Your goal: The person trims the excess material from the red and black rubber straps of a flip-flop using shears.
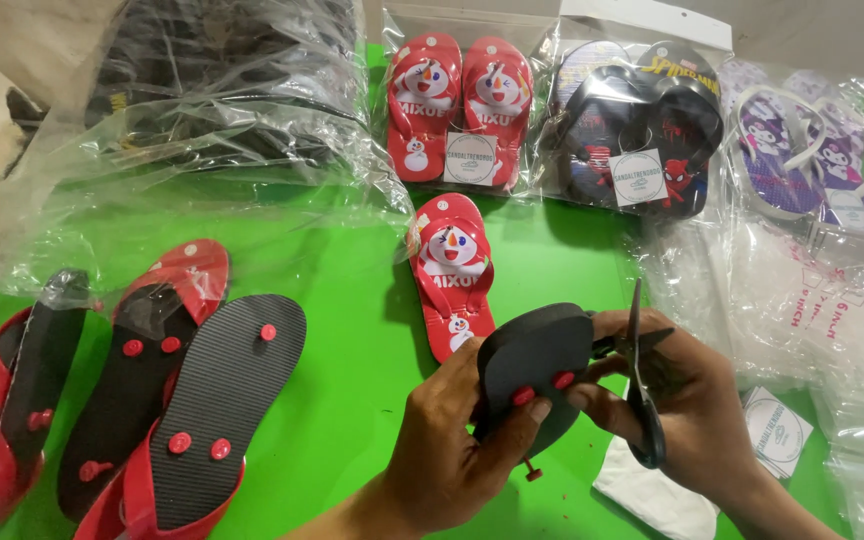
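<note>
My left hand [452, 450] grips a small flip-flop [534, 355] turned sole up, its black underside showing red strap plugs. In my right hand [687, 415] are black scissors [638, 385], blades pointing up beside the sole's right edge. A red strap end [532, 470] pokes out below the sole. On the green table [342, 400] just beyond lies a matching red flip-flop [452, 275] with a snowman print, face up.
Several red-and-black flip-flops [187, 400] lie sole up at the left. Bagged pairs stand at the back: red ones [460, 110], black ones [642, 130], purple-white ones [802, 150]. Clear plastic bags [812, 300] and a white label card [777, 432] lie at the right.
</note>
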